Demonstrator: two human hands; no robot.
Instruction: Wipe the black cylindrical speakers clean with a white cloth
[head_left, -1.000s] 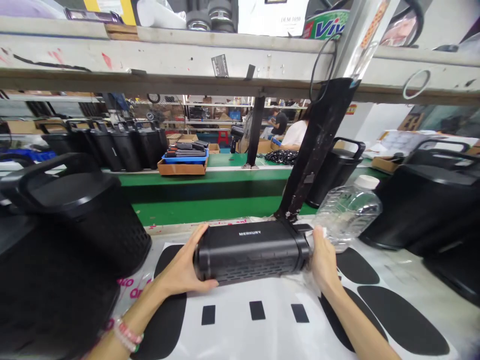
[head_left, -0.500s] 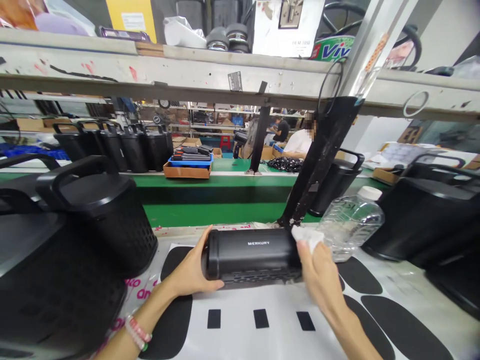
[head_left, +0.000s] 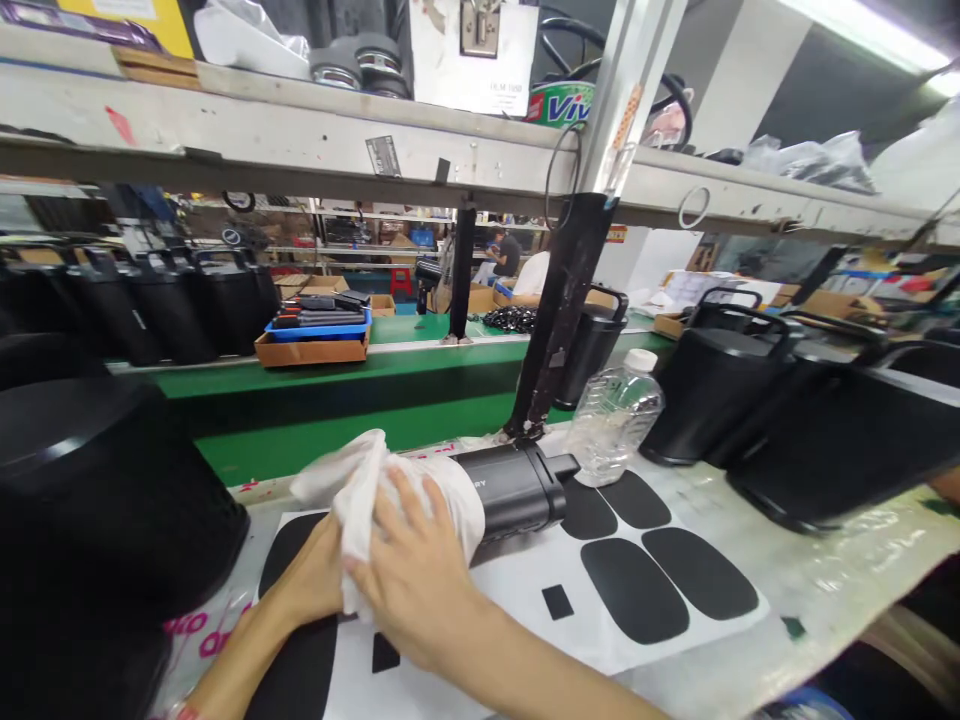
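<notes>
A black speaker (head_left: 521,488) lies on its side on a white sheet (head_left: 525,620) printed with black pads. My right hand (head_left: 416,570) presses a white cloth (head_left: 375,490) over the speaker's left half, fingers spread and curled on the cloth. My left hand (head_left: 315,575) sits at the speaker's left end, mostly hidden under the cloth and the right hand; its fingers do not show.
Large black speakers stand at the left (head_left: 97,480) and right (head_left: 810,410). A clear plastic bottle (head_left: 613,412) stands behind the speaker beside a black post (head_left: 555,310). A green conveyor (head_left: 375,390) carries a tray of parts (head_left: 315,335). People work far behind.
My right hand moved with the white cloth from the speaker's right end to its left half and now covers it. The view swung to the right.
</notes>
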